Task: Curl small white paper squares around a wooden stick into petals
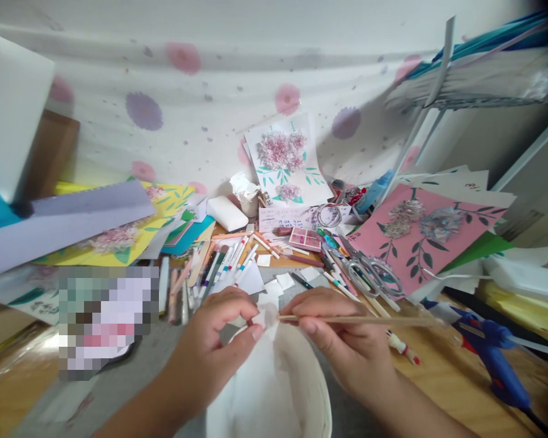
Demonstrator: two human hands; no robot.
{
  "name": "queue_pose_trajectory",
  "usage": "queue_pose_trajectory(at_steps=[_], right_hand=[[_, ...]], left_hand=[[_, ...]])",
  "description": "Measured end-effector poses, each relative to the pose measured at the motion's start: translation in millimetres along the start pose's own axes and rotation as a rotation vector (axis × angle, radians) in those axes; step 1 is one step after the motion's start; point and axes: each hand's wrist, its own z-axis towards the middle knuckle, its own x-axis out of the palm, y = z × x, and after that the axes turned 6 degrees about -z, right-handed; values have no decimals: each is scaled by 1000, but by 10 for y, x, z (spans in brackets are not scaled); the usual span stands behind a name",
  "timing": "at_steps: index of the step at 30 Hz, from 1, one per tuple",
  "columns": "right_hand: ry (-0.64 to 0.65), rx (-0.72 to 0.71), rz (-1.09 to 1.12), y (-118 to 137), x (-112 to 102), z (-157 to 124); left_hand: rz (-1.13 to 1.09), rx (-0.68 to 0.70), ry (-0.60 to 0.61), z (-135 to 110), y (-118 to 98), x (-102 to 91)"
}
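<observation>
Between thumb and fingers, my left hand (228, 334) pinches a small white piece of paper (265, 317). My right hand (347, 331) grips a thin wooden stick (365, 320) lying roughly level, its left tip at the paper's edge. Whether the tip touches the paper I cannot tell. Directly below both hands is a white oval container (325, 389) with its opening facing up. Several loose white paper squares (285, 280) lie on the table just beyond my fingers.
Markers (228, 261) and pencils crowd the table beyond my hands. Scissors (369, 274) lie to the right, near a pink sheet with paper flowers (393, 243). A blue glue gun (493, 347) rests at far right. A yellow flower sheet (132, 243) leans at left.
</observation>
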Motion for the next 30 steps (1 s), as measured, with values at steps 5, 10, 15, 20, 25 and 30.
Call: queue_pose_trajectory(at_steps=[5,10,15,20,25,30], right_hand=[[-137,194,273,-83,-117,35],[-200,276,467,-74,-137,101],[-111,288,482,-75,-113,62],[20,256,368,-16,-12,-10],[24,202,274,41,50,-34],[-13,230,338,-5,24,-49]], left_hand=[[-37,-36,-10,-11,20,-32],[56,94,118,12,-59,-63],[147,135,229,0,-116,-103],[-75,-46,82,-3,-93,-75],[-123,-80,111,10,-79,-27],[-230,-142,131,20,-96,-36]])
